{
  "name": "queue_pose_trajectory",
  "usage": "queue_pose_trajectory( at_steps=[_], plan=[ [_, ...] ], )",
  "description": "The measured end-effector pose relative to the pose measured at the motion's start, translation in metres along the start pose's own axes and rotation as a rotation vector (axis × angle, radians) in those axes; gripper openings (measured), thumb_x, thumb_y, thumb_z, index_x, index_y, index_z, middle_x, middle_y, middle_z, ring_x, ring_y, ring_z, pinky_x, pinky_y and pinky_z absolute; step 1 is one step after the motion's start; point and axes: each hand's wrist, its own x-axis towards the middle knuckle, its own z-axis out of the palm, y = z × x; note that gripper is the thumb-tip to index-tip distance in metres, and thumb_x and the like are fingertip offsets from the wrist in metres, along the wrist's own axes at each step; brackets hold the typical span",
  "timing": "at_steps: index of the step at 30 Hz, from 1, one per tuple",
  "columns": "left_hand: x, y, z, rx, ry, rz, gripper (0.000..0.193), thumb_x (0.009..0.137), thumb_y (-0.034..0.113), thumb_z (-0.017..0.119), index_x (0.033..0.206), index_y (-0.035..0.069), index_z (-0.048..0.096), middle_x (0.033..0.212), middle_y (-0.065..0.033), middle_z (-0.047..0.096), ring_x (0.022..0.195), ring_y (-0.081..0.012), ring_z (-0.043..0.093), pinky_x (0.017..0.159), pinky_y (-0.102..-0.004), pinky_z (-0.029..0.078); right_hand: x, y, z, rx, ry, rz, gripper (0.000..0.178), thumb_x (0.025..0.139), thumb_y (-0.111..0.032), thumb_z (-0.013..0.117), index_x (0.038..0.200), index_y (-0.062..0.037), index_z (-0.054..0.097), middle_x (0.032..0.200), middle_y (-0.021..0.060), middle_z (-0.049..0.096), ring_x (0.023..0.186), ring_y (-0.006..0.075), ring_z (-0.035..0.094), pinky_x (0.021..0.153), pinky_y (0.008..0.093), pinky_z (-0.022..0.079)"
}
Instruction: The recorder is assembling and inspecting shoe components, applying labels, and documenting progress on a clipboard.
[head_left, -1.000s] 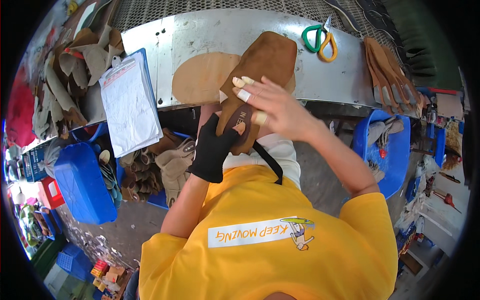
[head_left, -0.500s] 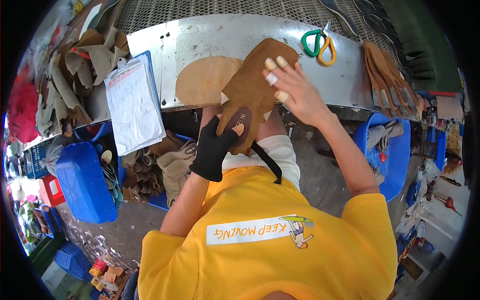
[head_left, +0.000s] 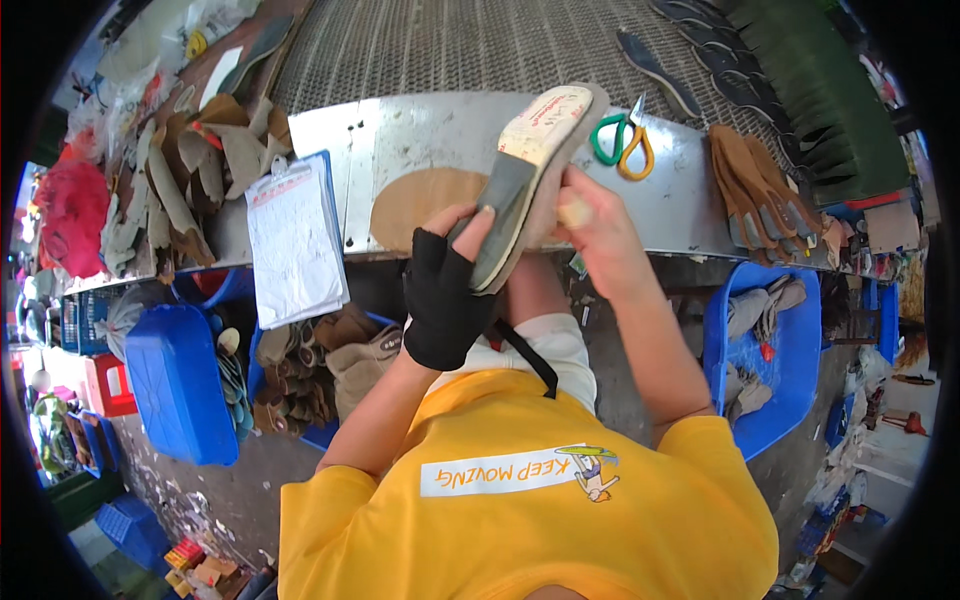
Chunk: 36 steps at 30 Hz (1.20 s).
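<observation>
An insole is tilted over the near edge of the metal table, its underside facing up. That underside is dark grey along most of its length, with a cream board at the far end. In a black fingerless glove, my left hand closes around the near end, with bare fingertips on the grey face. My right hand, light tape on its fingers, is closed at the right edge, where the brown-pink cover shows. Its thumb tip is blurred. Green-and-yellow-handled scissors lie just beyond that hand.
A brown oval patch marks the metal tabletop. Left of it, a clipboard overhangs the edge beside leather scraps. Brown suede pieces lie at right. Blue bins stand below, and mesh stretches behind.
The insole has been turned from its brown suede face to its grey underside. My right hand, spread over the suede before, now closes on the right edge. The view has shifted slightly.
</observation>
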Motion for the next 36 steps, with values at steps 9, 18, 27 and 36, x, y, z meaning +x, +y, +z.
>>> queue_pose_trajectory(
  at_steps=[9, 18, 27, 36],
  plan=[
    [0.038, -0.012, -0.023, -0.905, -0.148, -0.451, 0.075, 0.067, 0.026, 0.081, 0.125, 0.001, 0.041, 0.12, -0.0113, 0.052, 0.111, -0.0221, 0.05, 0.092, -0.0348, 0.043, -0.003, -0.006, -0.013, 0.39, 0.019, 0.006, 0.027, 0.082, -0.001, 0.059, 0.109, 0.0025, 0.057, 0.102, 0.0078, 0.064, 0.09, 0.0115, 0.06, 0.079, 0.0236, 0.047],
    [0.039, -0.004, -0.009, -1.218, -0.099, -0.657, 0.042, 0.075, 0.006, 0.073, 0.115, 0.002, 0.058, 0.107, -0.0053, 0.063, 0.097, -0.0145, 0.058, 0.086, -0.0288, 0.046, 0.0, -0.012, -0.003, 0.142, 0.016, -0.167, 0.02, 0.077, 0.002, 0.066, 0.096, 0.0015, 0.061, 0.088, 0.0024, 0.063, 0.084, 0.0088, 0.06, 0.075, 0.0225, 0.048],
    [0.042, 0.007, -0.008, -1.172, 0.08, -0.626, 0.046, 0.073, 0.008, 0.076, 0.114, 0.001, 0.057, 0.105, -0.0071, 0.064, 0.093, -0.0154, 0.06, 0.083, -0.0287, 0.048, -0.005, -0.027, 0.005, -0.453, 0.179, -0.453, 0.014, 0.077, 0.004, 0.062, 0.091, 0.0038, 0.062, 0.081, 0.0032, 0.058, 0.073, 0.0118, 0.057, 0.066, 0.0223, 0.044],
    [0.042, 0.012, -0.006, -1.105, 0.192, -0.635, 0.044, 0.073, 0.005, 0.075, 0.113, 0.0, 0.057, 0.103, -0.006, 0.064, 0.091, -0.0147, 0.06, 0.08, -0.0274, 0.048, -0.016, -0.027, 0.027, -0.674, 0.324, -0.755, 0.016, 0.073, 0.003, 0.064, 0.088, -0.0012, 0.063, 0.08, 0.0057, 0.055, 0.069, 0.0224, 0.054, 0.058, 0.0299, 0.044]
  ],
)
